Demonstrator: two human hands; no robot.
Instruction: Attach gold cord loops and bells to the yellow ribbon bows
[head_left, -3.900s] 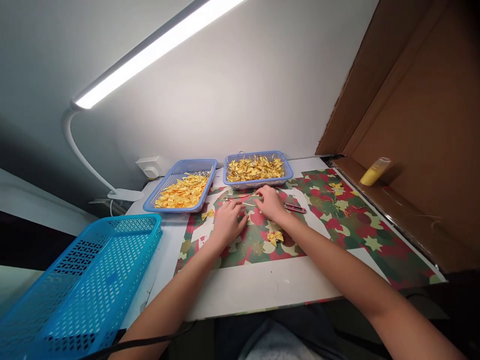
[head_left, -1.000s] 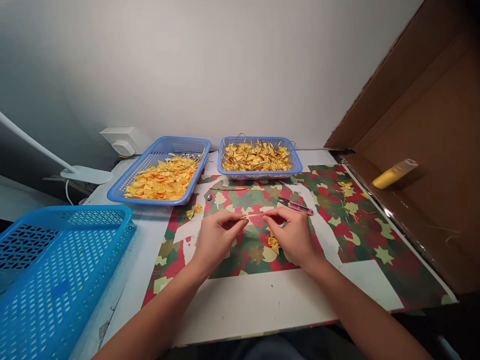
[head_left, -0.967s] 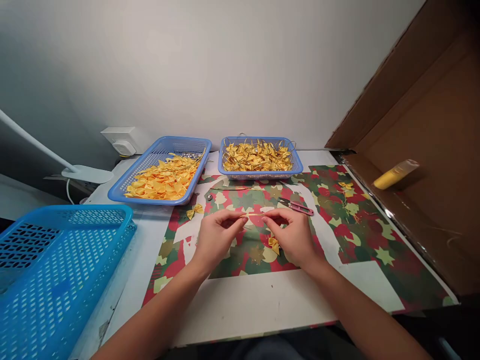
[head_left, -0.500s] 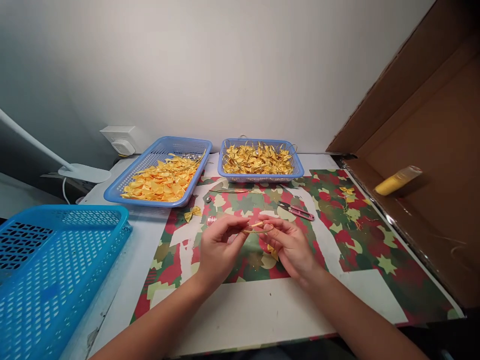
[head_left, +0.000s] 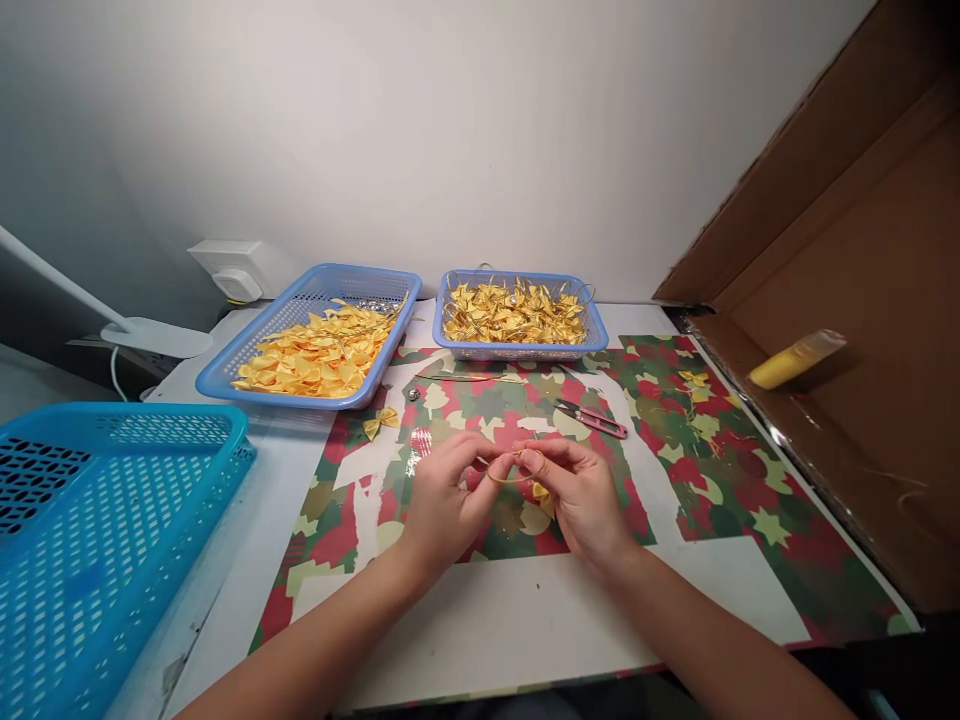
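Observation:
My left hand (head_left: 450, 495) and my right hand (head_left: 589, 495) meet over the patterned sheet, fingertips pinched together. Between them they hold a thin gold cord (head_left: 514, 480), which curves in a loop below the fingertips. A yellow bow (head_left: 543, 497) shows beside my right hand's fingers, partly hidden by them. Another yellow bow (head_left: 381, 423) lies on the sheet to the left, near a small silver bell (head_left: 413, 395). Pink-handled snips (head_left: 592, 418) lie beyond my right hand.
At the back stand a blue basket of yellow bows (head_left: 307, 360) and a second basket of corded bows (head_left: 517, 318). A turquoise basket (head_left: 240, 430) is at left. A cardboard wall (head_left: 847, 230) rises at right, with a yellow tube (head_left: 796, 360) by it.
The gold cord, nearly flat before, now hangs as a rounder loop, and my fingertips are closer together. The view has shifted slightly.

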